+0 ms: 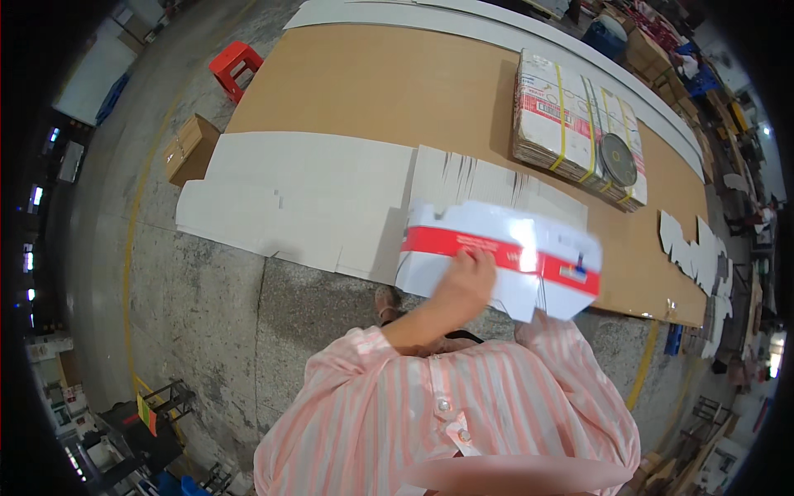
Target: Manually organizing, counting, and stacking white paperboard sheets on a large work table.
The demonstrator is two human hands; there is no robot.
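A white cardboard sheet (513, 256) with a red printed band is tilted up at the near edge of the table, in front of me. My left hand (468, 281) is closed, its fingers curled against the red band. Whether they grip the sheet's face or something small cannot be made out. My right sleeve (552, 329) reaches up to the sheet's lower edge, and the sheet hides that hand's fingers. Under and behind the sheet lies a stack of white cardboard (496, 178) with dark slits along its far side. Flat white sheets (306, 198) extend to its left.
A strapped bundle of printed cardboard (550, 107) stands at the far right of the brown-topped table (397, 78), with a dark round disc (618, 159) on it. Torn white pieces (691, 248) lie at the right end. A red stool (235, 66) and brown carton (190, 150) stand left.
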